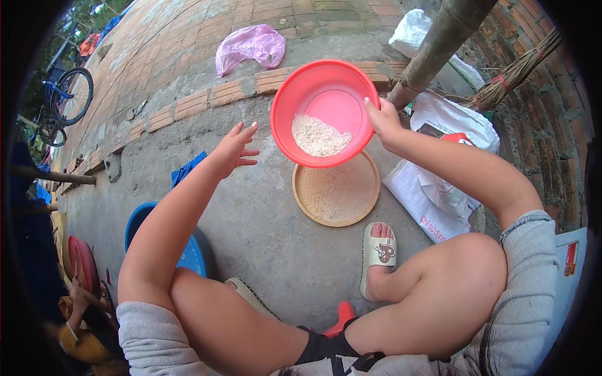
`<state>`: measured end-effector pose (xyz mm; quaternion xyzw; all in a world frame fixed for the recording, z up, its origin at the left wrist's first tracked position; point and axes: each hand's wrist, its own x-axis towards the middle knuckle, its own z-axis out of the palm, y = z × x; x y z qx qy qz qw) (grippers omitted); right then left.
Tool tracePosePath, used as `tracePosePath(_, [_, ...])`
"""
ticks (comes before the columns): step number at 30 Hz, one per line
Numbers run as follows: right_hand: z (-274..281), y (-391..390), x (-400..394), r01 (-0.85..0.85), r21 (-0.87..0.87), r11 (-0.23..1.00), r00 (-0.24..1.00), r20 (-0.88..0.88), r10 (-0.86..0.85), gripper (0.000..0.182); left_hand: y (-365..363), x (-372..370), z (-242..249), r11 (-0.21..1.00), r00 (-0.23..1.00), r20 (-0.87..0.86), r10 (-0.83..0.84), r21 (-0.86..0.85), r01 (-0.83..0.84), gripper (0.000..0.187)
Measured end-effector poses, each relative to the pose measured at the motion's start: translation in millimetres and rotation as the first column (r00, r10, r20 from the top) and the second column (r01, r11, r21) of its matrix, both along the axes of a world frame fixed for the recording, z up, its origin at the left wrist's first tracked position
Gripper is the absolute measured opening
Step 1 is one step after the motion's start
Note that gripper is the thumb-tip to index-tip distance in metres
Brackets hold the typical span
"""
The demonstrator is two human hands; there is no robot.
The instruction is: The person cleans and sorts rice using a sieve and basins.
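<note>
My right hand [385, 121] grips the rim of a red plastic basin [282, 106] on its right side, thumb over the edge. The basin is tilted toward me, and a heap of pale rice-like grains [321, 136] lies in its lower part. Left of the basin, my left hand [235, 150] is in the air with its fingers spread, touching nothing. Under the basin's near edge is a round woven tray [302, 199] with a thin scatter of the same grains. The basin hides the tray's far edge.
White sacks [414, 188] and a bamboo pole [433, 53] stand at the right, by a straw broom [517, 78]. A blue tub [204, 250] is beside my left leg. A pink plastic bag [251, 49] lies beyond the brick edging. Another person's hand [78, 297] shows at lower left.
</note>
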<state>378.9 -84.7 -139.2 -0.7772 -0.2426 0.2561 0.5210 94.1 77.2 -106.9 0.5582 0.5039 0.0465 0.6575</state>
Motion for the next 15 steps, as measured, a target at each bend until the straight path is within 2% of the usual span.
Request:
tracePosePath(2, [9.9,10.1,-30.6,-0.127,0.114,0.985,0.978,-0.154,0.144,0.029,-8.4,-29.6,18.4,0.998,0.997,-0.063,0.039,-0.041,-0.041,0.074])
tracePosePath(3, [17.1,13.0,-48.3,-0.147,0.124,0.981,0.973,-0.158,0.165,0.029,-8.7,-45.4,20.7,0.998,0.996,-0.068,0.06,-0.032,-0.062,0.074])
tracePosePath(5, [26.3,17.3,-78.8,-0.22,0.206,0.954,0.84,-0.457,0.292,0.032,-8.4,-76.3,24.7,0.99,0.992,0.116,-0.043,-0.125,0.058,0.058])
tracePosePath(6, [25.4,19.0,-89.1,-0.241,0.194,0.951,0.8,-0.515,0.308,0.035,-18.9,-79.6,33.3,0.992,0.989,0.084,0.12,-0.051,-0.116,0.039])
tracePosePath(7, [21.8,18.9,-96.5,-0.255,0.206,0.945,0.789,-0.52,0.327,0.035,-30.5,-80.9,48.7,0.99,0.988,0.076,0.136,-0.04,-0.133,0.039])
tracePosePath(9, [12.5,14.6,-104.3,-0.273,0.003,0.962,0.749,-0.626,0.215,0.037,-53.6,-80.3,81.3,0.983,0.982,-0.168,0.084,0.175,-0.055,0.035])
tracePosePath(10, [-4.7,12.7,-102.9,-0.302,-0.02,0.953,0.726,-0.653,0.216,0.039,-70.5,-74.8,92.3,0.971,0.98,-0.17,0.107,0.228,-0.066,0.031])
tracePosePath(11, [-15.3,9.7,-105.1,-0.311,-0.014,0.95,0.72,-0.657,0.226,0.039,-79.1,-72.8,100.8,0.977,0.981,-0.184,0.063,0.212,-0.023,0.032])
tracePosePath(13, [-31.6,0.4,-114.3,-0.366,-0.149,0.919,0.795,-0.563,0.226,0.041,-81.9,-76.1,99.5,0.977,0.972,-0.231,0.043,0.215,0.008,0.032])
tracePosePath(15, [-32.4,-2.7,-132.3,-0.358,-0.133,0.924,0.793,-0.566,0.226,0.039,-65.6,-91.6,98.6,0.98,0.972,-0.234,0.025,0.199,0.023,0.029])
